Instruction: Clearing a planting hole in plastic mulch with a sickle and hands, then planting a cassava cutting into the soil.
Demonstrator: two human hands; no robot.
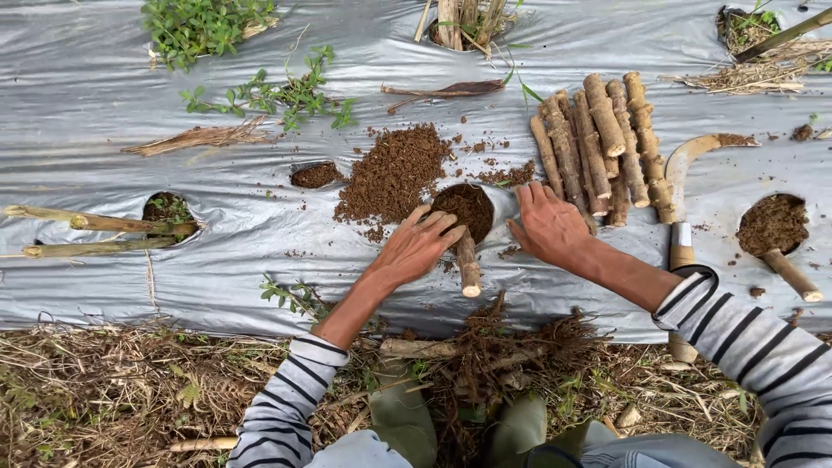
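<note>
From up here I see my left hand (419,245) spread flat, palm down, gripping nothing, its fingertips on the near rim of the soil-filled planting hole (466,208) cut in the silver plastic mulch (104,139). The stem cutting (468,265) stands in that hole, leaning toward me, its long axis running from the soil down to its cut end, touching the left hand's right edge. My right hand (548,227) lies open and empty on the sheet just right of the hole, beside the bundle of cuttings (602,147). How deep the cutting sits is hidden by soil.
</note>
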